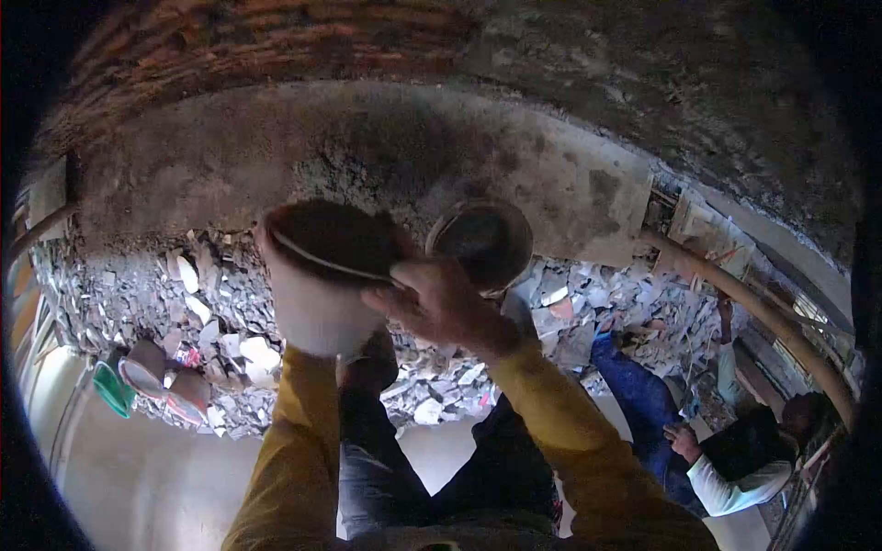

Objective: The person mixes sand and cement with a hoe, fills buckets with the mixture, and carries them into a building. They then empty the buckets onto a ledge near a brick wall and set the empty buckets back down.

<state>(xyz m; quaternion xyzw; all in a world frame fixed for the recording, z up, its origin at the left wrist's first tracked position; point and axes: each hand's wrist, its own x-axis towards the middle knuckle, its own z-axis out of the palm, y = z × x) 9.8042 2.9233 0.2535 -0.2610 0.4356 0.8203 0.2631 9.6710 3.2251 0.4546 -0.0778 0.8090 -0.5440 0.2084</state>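
Note:
A light-coloured bucket (322, 308) with a dark inside is held up left of centre, tilted and blurred. My right hand (446, 303) is closed at its right rim, with the thumb near the edge and the fingers against the outer side. My left sleeve (308, 395) is yellow and reaches up to the bucket's underside. The bucket hides my left hand, so its fingers cannot be made out. Just beyond my right hand stands a second round bucket (478, 243) with dark contents, by the edge of a grey slab (579, 207).
Broken rubble (432, 390) lies around my legs. Several buckets (188, 395) are grouped at the left. At the right, a person (744, 459) in blue trousers is low down beside a curved pole (772, 317). A rough brick wall (367, 46) rises behind the slab.

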